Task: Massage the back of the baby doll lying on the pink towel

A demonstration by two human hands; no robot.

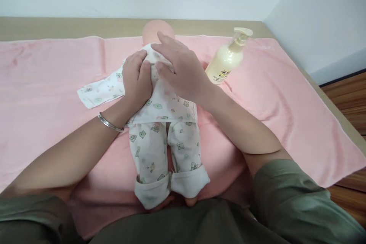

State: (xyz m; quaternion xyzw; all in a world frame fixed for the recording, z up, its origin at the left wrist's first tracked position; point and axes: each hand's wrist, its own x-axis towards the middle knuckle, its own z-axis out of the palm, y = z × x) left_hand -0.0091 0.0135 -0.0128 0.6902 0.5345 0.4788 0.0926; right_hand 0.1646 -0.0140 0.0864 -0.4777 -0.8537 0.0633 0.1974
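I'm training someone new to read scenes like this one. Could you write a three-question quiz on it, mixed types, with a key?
1. Multiple choice: Which wrist wears the silver bangle?
a) right
b) left
c) both

2. True or false: The pump bottle is nearer the right hand than the left hand.

3. Fill in the colour: The doll lies on a ____ cloth.

Key: 1. b; 2. true; 3. pink
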